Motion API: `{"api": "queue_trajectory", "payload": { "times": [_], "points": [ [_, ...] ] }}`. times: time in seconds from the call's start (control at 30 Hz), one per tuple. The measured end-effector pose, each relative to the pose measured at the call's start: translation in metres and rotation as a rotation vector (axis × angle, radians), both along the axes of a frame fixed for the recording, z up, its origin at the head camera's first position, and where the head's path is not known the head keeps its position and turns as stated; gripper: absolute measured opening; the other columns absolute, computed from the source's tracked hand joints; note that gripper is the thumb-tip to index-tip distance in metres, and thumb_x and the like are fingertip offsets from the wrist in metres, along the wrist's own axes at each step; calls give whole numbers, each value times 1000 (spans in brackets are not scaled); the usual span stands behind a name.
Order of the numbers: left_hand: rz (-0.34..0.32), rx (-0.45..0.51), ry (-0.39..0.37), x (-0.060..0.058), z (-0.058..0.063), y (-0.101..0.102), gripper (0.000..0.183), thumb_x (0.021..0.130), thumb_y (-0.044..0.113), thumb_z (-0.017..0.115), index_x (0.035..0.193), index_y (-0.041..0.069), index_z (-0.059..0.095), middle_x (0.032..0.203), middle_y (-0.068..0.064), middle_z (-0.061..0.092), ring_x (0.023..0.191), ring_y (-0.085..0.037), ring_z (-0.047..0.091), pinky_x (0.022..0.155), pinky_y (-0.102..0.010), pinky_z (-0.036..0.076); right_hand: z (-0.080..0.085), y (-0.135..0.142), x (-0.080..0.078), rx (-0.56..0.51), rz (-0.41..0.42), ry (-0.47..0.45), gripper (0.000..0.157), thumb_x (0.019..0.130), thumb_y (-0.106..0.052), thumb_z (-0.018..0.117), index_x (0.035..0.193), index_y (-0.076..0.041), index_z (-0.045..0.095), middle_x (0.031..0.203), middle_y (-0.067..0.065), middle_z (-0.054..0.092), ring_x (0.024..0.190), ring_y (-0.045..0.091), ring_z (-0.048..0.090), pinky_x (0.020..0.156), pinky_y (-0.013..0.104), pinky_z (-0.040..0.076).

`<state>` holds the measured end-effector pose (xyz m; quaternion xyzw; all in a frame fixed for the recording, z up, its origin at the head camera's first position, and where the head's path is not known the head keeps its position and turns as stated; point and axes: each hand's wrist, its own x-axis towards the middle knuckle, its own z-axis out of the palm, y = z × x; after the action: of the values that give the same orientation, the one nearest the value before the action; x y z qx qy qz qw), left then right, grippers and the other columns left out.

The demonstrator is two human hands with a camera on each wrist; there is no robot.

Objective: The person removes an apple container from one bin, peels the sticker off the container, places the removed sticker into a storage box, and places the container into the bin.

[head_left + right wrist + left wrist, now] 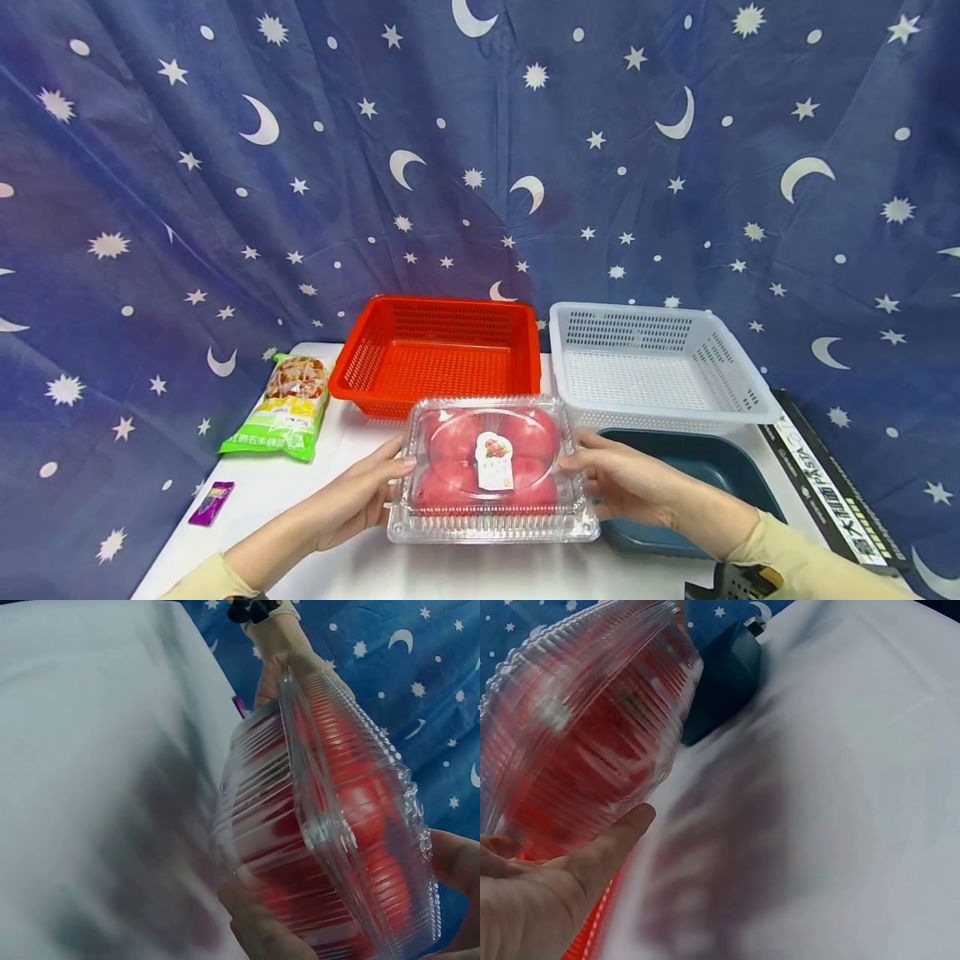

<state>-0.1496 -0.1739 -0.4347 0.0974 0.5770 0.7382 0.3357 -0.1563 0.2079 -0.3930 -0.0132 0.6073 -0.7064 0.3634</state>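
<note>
A clear plastic clamshell box holds several red tomatoes and has a white label on its lid. It is held up over the white table, tilted so the lid faces the head camera. My left hand grips its left side, thumb on the lid edge and fingers underneath. On the opposite side my right hand holds it the same way. Both wrist views show the ribbed side of the box above the table, with a shadow beneath.
Behind the box stand a red basket and a white basket. A dark teal bin is at the right, beside a long black-and-white pasta package. At left lie a green food bag and a small purple packet.
</note>
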Motion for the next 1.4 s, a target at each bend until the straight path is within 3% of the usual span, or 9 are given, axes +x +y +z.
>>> {"api": "queue_trajectory", "payload": {
  "times": [0.2, 0.57, 0.73, 1.07, 1.4],
  "points": [
    [-16, 15, -39, 5, -12, -6, 77, 108, 25, 51, 165, 11, 1, 141, -17, 57, 120, -30, 63, 98, -50, 54, -12, -2, 4, -40, 29, -26, 79, 97, -19, 66, 158, -7, 17, 123, 18, 65, 107, 31, 66, 86, 50, 59],
    [-25, 9, -82, 5, -25, -13, 79, 106, 22, 53, 164, 8, 2, 145, -19, 53, 125, -31, 59, 99, -53, 52, -33, -13, 6, -37, -12, -72, 80, 95, -16, 68, 156, -4, 19, 122, 19, 63, 105, 31, 66, 89, 54, 57],
    [-40, -3, -87, 4, -28, -18, 80, 106, 22, 53, 164, 6, 0, 144, -19, 54, 124, -32, 59, 98, -54, 52, -42, -19, 6, -51, -25, -88, 82, 94, -13, 67, 158, -3, 17, 121, 17, 63, 105, 29, 66, 89, 52, 58],
    [-49, -49, -103, 1, -29, -23, 82, 106, 22, 55, 163, 3, -1, 139, -19, 58, 121, -33, 62, 95, -53, 55, -55, -29, 7, -18, -53, -99, 70, 92, -7, 65, 150, 6, 28, 118, 19, 61, 103, 30, 63, 89, 49, 58],
    [-30, -56, -130, -1, -34, -27, 81, 105, 22, 55, 163, 2, 0, 138, -20, 58, 120, -33, 62, 95, -55, 54, -59, -33, 5, 5, -67, -116, 76, 92, -9, 67, 152, 5, 24, 118, 19, 61, 101, 29, 64, 86, 48, 59]
  ]
}}
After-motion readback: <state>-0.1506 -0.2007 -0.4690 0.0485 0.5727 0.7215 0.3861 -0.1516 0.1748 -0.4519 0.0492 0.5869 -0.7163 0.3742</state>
